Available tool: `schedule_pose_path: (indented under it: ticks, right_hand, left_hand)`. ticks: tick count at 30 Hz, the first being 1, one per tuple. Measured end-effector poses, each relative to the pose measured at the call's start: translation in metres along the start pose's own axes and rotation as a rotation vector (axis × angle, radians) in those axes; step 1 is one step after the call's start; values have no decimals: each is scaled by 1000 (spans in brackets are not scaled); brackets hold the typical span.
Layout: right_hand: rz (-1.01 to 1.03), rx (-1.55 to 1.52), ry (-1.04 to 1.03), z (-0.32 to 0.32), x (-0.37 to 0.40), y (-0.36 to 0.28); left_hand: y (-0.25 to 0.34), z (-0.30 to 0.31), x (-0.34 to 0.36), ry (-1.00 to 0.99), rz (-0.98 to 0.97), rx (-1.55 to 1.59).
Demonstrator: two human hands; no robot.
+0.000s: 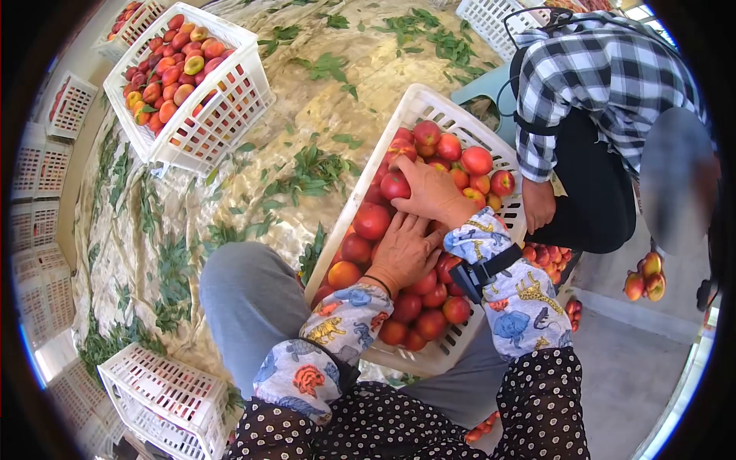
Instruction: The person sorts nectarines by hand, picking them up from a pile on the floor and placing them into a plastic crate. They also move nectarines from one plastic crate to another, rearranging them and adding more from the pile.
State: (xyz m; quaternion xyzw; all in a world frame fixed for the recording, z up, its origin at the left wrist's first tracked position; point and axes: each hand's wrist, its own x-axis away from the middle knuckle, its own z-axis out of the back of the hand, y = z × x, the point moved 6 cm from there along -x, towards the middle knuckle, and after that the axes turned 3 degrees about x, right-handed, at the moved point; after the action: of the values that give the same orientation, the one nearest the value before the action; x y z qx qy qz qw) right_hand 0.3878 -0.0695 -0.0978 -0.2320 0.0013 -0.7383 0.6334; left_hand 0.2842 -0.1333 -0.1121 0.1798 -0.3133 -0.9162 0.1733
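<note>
A white plastic crate (pixel 354 201) stands between my knees, filled with red and yellow-orange nectarines (pixel 372 221). My right hand (pixel 434 188) reaches over the middle of the crate, thumb and fingers closed around a red nectarine (pixel 395 185) at the top of the pile. Just below it, my left hand (pixel 405 251) lies palm down on the fruit with its fingers stretched out. Nothing shows in that hand, though its palm is hidden. Both forearms wear patterned sleeve covers.
Another full crate (pixel 222 115) stands at the upper left, and an overturned-looking crate (pixel 165 391) at the lower left. Stacked crates (pixel 34 222) line the left edge. Leaves (pixel 310 172) litter the ground sheet. A person in a checked shirt (pixel 590 84) sits close on the right.
</note>
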Motion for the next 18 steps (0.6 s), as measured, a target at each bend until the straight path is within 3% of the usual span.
schedule_pose_path:
  ticks: [1,3,6,8,10,15,18]
  right_hand:
    - [0,2,-2,3,1,12]
    - [230,-155,66,15,6,27]
    - [304,-240,-24,23,19,26]
    - [243,-164,-100,17,27,29]
    - [312,-207,15,15,26,27]
    - [272,-90,126,4,30,35]
    - [310,-263,101,11,34,38]
  left_hand:
    - [2,2,-1,1,1,2]
    - [6,12,-3,64,-13,32]
    - [5,13,-3,57,1,24]
    - [5,12,-4,20,11,41]
    - [5,10,-4,-18,19,57]
    - [2,12,2,112,12,35]
    - [1,11,3,121,21,5]
